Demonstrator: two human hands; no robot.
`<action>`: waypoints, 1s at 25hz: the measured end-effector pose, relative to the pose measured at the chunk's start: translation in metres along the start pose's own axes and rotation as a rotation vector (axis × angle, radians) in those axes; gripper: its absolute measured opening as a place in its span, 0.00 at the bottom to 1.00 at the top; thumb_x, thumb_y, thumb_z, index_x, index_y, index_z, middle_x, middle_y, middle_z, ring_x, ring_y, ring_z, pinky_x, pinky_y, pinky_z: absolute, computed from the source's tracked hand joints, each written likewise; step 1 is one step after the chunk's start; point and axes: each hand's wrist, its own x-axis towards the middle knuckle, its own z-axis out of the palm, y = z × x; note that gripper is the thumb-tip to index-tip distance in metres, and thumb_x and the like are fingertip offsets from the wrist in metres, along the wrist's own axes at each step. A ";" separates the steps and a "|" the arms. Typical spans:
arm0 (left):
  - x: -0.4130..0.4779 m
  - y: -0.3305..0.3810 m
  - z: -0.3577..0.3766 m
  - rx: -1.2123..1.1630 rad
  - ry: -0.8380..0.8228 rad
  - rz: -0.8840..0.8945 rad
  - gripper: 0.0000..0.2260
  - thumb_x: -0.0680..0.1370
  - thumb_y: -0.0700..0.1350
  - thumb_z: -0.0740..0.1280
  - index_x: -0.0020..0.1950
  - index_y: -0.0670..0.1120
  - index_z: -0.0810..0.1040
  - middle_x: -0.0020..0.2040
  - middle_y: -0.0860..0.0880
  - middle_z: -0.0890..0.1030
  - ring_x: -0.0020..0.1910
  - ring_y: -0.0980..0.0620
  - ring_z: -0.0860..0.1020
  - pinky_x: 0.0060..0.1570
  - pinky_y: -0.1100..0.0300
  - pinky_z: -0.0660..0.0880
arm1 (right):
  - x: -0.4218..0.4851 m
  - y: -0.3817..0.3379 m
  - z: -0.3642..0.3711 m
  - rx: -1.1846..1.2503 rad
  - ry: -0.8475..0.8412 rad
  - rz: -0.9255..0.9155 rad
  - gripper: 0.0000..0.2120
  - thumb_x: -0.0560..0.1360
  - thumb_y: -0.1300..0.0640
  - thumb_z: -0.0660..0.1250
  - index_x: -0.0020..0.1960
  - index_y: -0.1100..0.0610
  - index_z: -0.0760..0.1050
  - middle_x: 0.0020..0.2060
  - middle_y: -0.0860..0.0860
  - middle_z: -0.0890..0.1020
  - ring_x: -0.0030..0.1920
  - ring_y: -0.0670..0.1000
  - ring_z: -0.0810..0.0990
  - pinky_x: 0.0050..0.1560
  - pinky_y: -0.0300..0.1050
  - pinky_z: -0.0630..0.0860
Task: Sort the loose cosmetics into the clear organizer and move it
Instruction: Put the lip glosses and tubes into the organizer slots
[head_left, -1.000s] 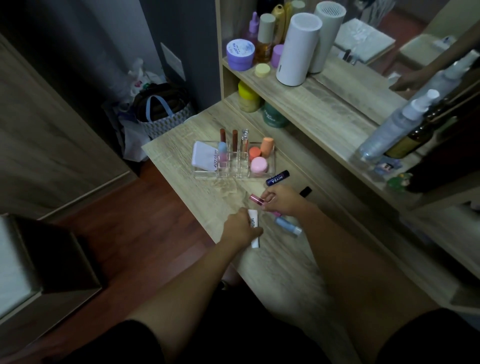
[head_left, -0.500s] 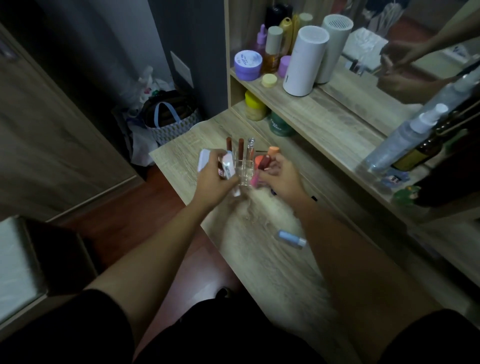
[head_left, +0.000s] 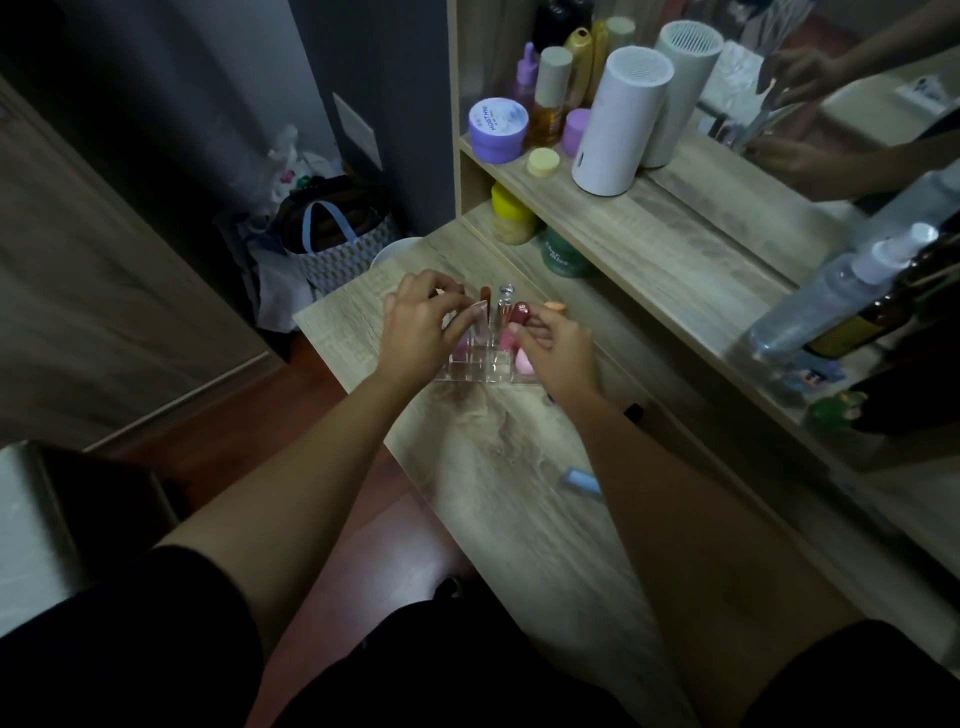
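Observation:
The clear organizer stands on the wooden table with upright lip tubes, a pink sponge and an orange sponge in it. My left hand hovers over its left side, pinching a white tube above the slots. My right hand holds a pink lip tube with a dark red cap over the middle slots. A light blue tube lies loose on the table beside my right forearm. A small black item lies further right.
The shelf behind carries a purple jar, a white cylinder, a yellow jar and a green jar. A spray bottle leans at the right. A patterned bag sits on the floor past the table's left edge.
Both hands picked tubes off the table and carried them up to the organizer. The left now holds the white tube over it, the right the pink lip tube.

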 end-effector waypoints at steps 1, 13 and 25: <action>0.000 -0.001 0.002 0.017 0.007 -0.002 0.11 0.75 0.51 0.67 0.47 0.46 0.84 0.51 0.45 0.80 0.52 0.44 0.74 0.51 0.49 0.68 | 0.001 0.000 0.001 0.001 -0.006 0.006 0.15 0.73 0.61 0.71 0.59 0.59 0.78 0.42 0.44 0.81 0.34 0.23 0.75 0.35 0.14 0.68; 0.009 -0.005 0.023 0.272 -0.125 0.021 0.11 0.75 0.53 0.66 0.49 0.49 0.84 0.60 0.46 0.75 0.57 0.44 0.72 0.51 0.47 0.68 | 0.006 0.002 0.018 -0.140 -0.058 0.027 0.14 0.70 0.62 0.74 0.56 0.58 0.80 0.45 0.54 0.85 0.43 0.46 0.82 0.48 0.38 0.81; -0.006 0.039 0.039 0.061 0.035 0.244 0.09 0.74 0.46 0.68 0.49 0.42 0.81 0.54 0.40 0.78 0.49 0.41 0.76 0.47 0.50 0.73 | -0.026 0.020 -0.060 -0.174 0.052 0.055 0.18 0.68 0.62 0.74 0.58 0.58 0.79 0.49 0.57 0.84 0.45 0.50 0.82 0.51 0.46 0.82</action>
